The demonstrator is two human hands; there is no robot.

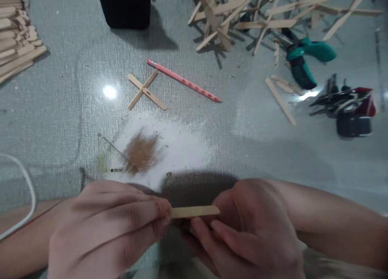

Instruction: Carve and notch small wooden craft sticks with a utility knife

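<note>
Low in the head view, my left hand point(112, 230) pinches one end of a pale wooden craft stick point(195, 211) between thumb and fingers. The stick lies roughly level, pointing right. Around its free end curl the fingers of my right hand point(251, 230), touching it from below; whether they hold anything more is hidden. Ahead of my hands, two craft sticks joined into a cross point(143, 88) lie on the table. A pink pencil point(184, 82) rests beside them, its tip to the right. Brown dust point(142, 149) is heaped on a whitish patch of the tabletop.
A black container point(125, 8) stands at the back. Stacked craft sticks point(15, 40) fill the far left; several stick crosses point(218, 18) are piled at back right. Teal-handled pliers point(303, 57), loose sticks point(280, 101) and a dark-and-red tool point(348, 105) lie right. A white cable point(28, 186) loops left.
</note>
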